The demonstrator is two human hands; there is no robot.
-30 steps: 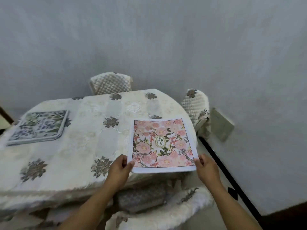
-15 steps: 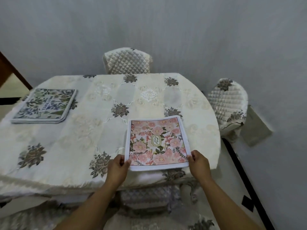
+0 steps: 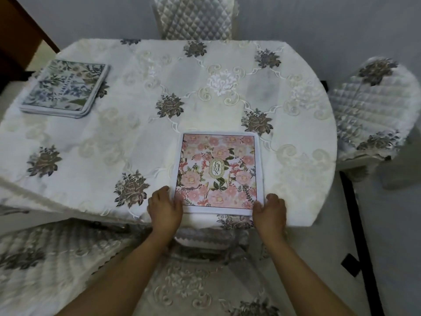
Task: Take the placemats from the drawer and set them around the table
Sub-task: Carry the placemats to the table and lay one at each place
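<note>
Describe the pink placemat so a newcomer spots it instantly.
On the cream-clothed table, look at the near edge between left hand and right hand. The pink floral placemat lies there, labelled GARDEN; the other mats form a blue-green stack far left.

Bare tablecloth (image 3: 141, 142) lies between the pink placemat (image 3: 218, 172) and the blue placemat stack (image 3: 66, 87).

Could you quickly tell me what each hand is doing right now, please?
Left hand: pinches the pink placemat at its near left corner.
Right hand: pinches the same placemat at its near right corner.
</note>
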